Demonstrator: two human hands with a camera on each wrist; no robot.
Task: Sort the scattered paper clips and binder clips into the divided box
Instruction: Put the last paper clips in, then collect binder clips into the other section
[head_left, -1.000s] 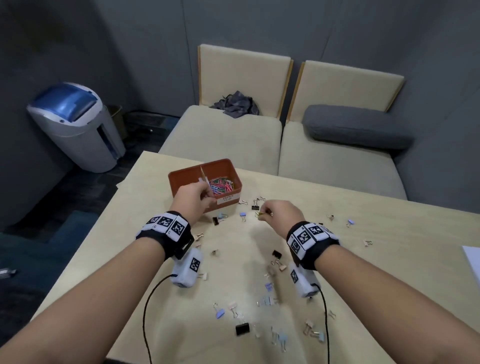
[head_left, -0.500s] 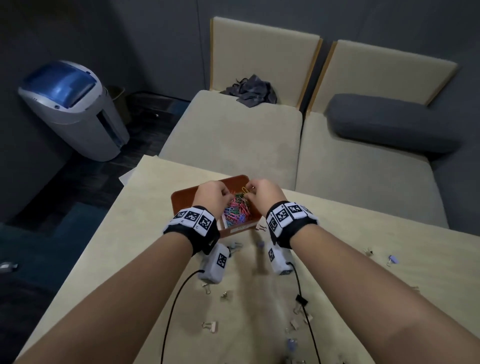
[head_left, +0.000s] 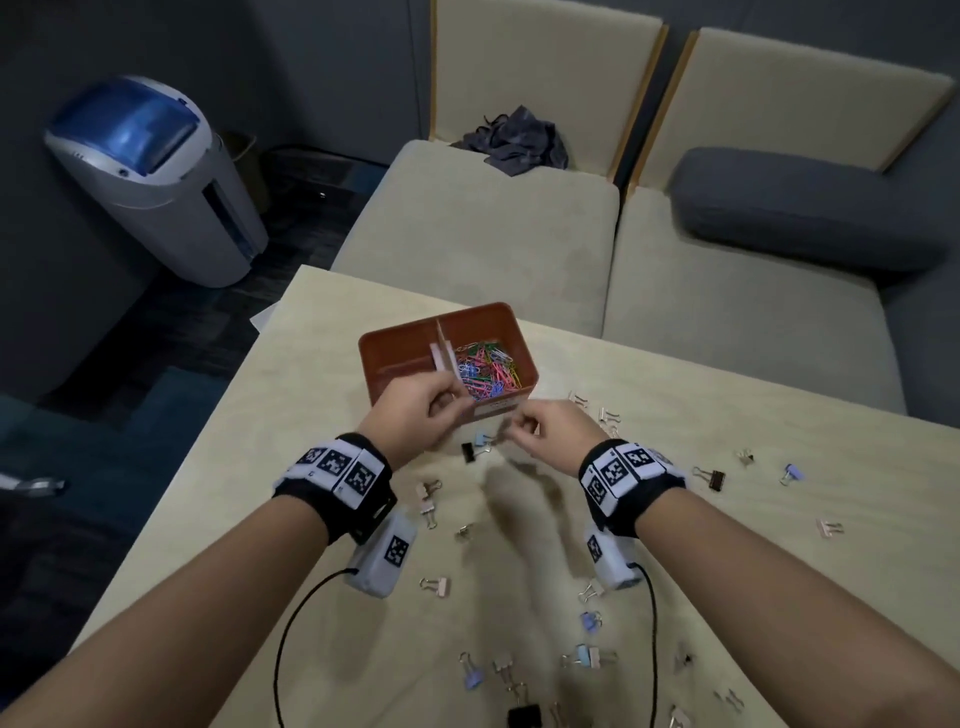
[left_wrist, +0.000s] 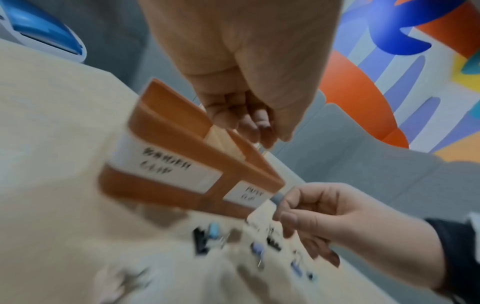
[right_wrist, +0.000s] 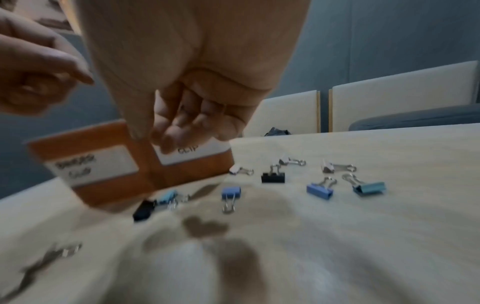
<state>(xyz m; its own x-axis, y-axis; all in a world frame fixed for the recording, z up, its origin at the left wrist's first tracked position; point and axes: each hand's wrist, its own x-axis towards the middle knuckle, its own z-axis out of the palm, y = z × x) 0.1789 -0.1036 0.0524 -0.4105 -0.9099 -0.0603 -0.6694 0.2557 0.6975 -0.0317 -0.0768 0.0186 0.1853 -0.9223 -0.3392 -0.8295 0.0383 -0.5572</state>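
Head view: divided box (head_left: 395, 347) just beyond both hands' curled fingers (head_left: 448, 404).

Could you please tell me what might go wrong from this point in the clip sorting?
1. The orange divided box sits near the far edge of the beige table; a nudge from the left hand beside it might push it off.
2. The right compartment already holds a heap of coloured paper clips; binder clips could land there by mistake.
3. Small binder clips lie near the wrist cables and forearms, which might sweep them away.
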